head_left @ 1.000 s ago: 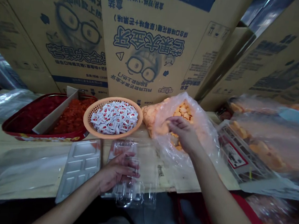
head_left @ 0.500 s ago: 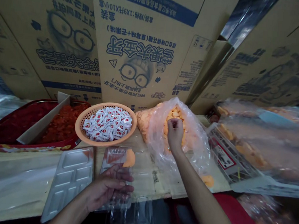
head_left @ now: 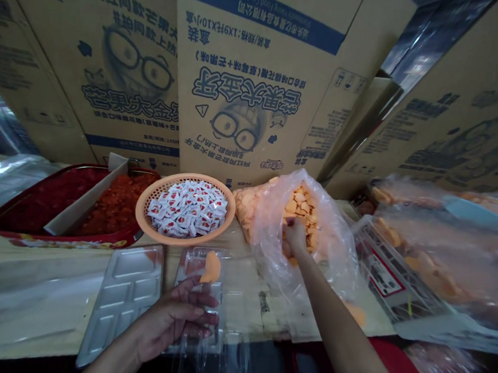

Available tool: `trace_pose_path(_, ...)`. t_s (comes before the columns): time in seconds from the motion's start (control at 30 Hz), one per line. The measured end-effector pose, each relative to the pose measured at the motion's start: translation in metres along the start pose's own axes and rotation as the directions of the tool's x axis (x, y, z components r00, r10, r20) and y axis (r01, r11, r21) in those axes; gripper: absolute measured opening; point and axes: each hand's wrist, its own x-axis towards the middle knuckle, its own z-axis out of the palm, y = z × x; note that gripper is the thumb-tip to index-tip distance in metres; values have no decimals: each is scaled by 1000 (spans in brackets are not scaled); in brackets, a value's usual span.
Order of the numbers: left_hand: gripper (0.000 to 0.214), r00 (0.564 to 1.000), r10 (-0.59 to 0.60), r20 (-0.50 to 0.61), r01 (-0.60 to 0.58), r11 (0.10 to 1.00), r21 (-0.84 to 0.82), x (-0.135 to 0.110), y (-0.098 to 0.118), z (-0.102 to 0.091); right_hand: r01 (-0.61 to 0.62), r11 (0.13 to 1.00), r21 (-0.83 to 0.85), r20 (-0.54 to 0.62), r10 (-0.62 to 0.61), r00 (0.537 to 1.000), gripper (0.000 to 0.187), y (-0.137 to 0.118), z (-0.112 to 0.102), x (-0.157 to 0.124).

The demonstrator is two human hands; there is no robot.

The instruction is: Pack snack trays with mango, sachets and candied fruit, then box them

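My left hand (head_left: 176, 317) is closed on a clear plastic clamshell tray (head_left: 204, 315) at the table's near edge, thumb and fingers wrapped over it. One orange dried fruit slice (head_left: 212, 267) lies in the tray's far compartment. My right hand (head_left: 294, 236) reaches into an open clear plastic bag (head_left: 334, 245) full of orange slices (head_left: 301, 205), its fingers curled among the pieces. What the fingers hold is hidden.
An orange basket (head_left: 143, 210) of small white-and-red sachets and a red tray (head_left: 8, 228) of red pieces stand at the back. A stack of white divided trays (head_left: 124, 291) lies left of my hand. Cardboard boxes (head_left: 257, 78) wall the rear; more bagged fruit (head_left: 442, 248) sits right.
An orange slice has appeared in the clamshell tray. My right hand went back and deeper into the bag. My left hand kept its hold on the tray.
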Motion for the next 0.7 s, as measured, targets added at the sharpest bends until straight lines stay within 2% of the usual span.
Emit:
trace_pose_path(0.03,72,1000,-1,1,1,1000,3,-1,1,-1,-25,999,35,-30,26,999,30,-4,-7,-2)
trace_pose_path(0.1,72,1000,-6,-7,7,1000,16,-2,1,-2,-60,972,226,-104,85,991,33,-18,-21,-13)
trace_pose_path(0.17,69,1000,-8,-15,9,1000,22,-4,2,-2,-34,856,516,-137,121,983,33,-40,-33,-31)
trace_pose_path(0.23,66,1000,4,-9,-3,1000,13,-6,2,-3,26,713,701,-93,55,994,30,-66,-42,-53)
trace_pose_path(0.27,65,1000,10,-3,-10,1000,4,-8,2,-3,57,680,731,-54,-27,998,26,-79,-45,-66)
trace_pose_path(0.33,65,1000,25,11,-25,1000,-8,-13,4,-4,183,692,698,-1,-255,967,15,-104,-47,-89)
trace_pose_path(0.4,64,999,44,19,-44,999,-12,-20,6,-5,376,724,578,50,-491,870,11,-124,-43,-109)
trace_pose_path(0.47,61,998,65,14,-65,998,-18,-29,9,-7,525,726,444,143,-636,758,16,-140,-33,-126)
trace_pose_path(0.53,55,996,84,1,-84,996,-30,-37,11,-10,573,728,376,239,-674,699,19,-151,-21,-138)
trace_pose_path(0.63,52,993,118,-10,-118,991,-59,-48,14,-20,554,758,344,343,-651,677,20,-164,-2,-149)
trace_pose_path(0.7,51,989,149,-9,-149,985,-81,-52,15,-27,572,739,356,390,-673,628,24,-171,7,-154)
